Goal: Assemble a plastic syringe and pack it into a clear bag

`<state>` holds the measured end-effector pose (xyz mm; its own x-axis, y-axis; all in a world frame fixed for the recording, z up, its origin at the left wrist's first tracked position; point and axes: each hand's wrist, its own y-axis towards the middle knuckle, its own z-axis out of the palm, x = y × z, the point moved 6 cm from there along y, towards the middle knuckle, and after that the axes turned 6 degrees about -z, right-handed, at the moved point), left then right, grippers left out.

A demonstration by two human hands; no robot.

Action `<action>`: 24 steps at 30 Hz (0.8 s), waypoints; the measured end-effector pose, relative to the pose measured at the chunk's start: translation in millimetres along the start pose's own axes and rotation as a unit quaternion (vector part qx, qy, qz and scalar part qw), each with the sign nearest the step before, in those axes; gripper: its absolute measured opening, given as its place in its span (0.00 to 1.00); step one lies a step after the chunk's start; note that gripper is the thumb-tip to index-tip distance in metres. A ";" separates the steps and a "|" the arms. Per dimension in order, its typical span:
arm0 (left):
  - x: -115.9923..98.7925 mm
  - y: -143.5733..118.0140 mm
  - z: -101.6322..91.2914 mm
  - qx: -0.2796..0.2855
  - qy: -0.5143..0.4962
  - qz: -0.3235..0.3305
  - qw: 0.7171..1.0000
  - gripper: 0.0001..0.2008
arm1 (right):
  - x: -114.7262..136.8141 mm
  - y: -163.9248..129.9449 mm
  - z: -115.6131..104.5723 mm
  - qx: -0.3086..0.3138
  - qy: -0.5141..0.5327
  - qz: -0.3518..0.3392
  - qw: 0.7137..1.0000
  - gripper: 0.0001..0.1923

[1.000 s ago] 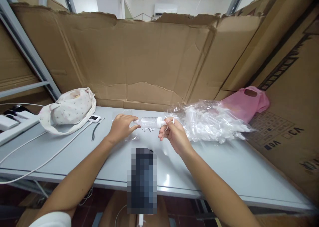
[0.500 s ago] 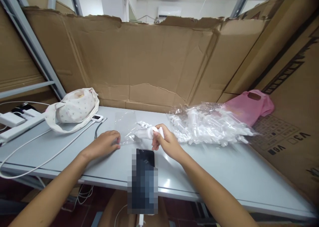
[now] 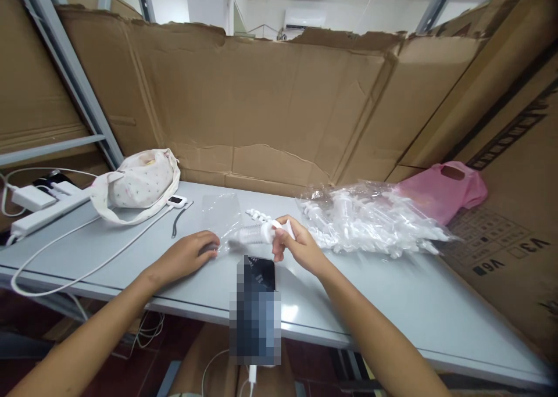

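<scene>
In my right hand (image 3: 296, 246) is a clear ribbed plastic tube with a white end (image 3: 255, 233), gripped at its white end and pointing left. The tube's far end overlaps a clear plastic bag (image 3: 221, 211); whether it is inside the bag I cannot tell. Just behind the tube lies a white twisted, beaded-looking piece (image 3: 258, 215). My left hand (image 3: 187, 256) rests on the table with fingers half curled and thumb apart, its fingertips at the near-left edge of the clear bag. Between my forearms is a partly blurred-out phone (image 3: 264, 272).
A large clear bag of similar white parts (image 3: 370, 222) lies right, before a pink plastic bag (image 3: 440, 190). On the left are a patterned cloth bag (image 3: 146, 179), a small white device with a cable (image 3: 176, 201) and a power strip (image 3: 47, 211). Cardboard (image 3: 261, 106) walls the back.
My left hand has shifted right, up to the clear bag's edge. My right hand still holds the tube. The whole view has shifted slightly.
</scene>
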<state>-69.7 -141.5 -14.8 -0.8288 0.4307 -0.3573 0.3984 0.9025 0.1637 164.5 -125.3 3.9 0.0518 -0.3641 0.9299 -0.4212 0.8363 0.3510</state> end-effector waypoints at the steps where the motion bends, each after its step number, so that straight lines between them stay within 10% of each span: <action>1: 0.8 2.6 1.4 -0.002 0.009 0.000 1.000 0.14 | 0.8 -1.5 2.4 0.019 -0.003 0.004 1.000 0.15; 24: -16.5 17.5 21.6 -0.018 0.284 0.018 0.958 0.12 | 26.6 -8.8 1.5 0.050 -0.211 -0.137 0.966 0.06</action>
<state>-40.5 -133.0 -25.9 -0.8990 0.3863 0.2066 0.4255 0.8820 0.2026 168.2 -143.0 25.4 -0.1919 -0.7189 0.6681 -0.5312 0.6485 0.5453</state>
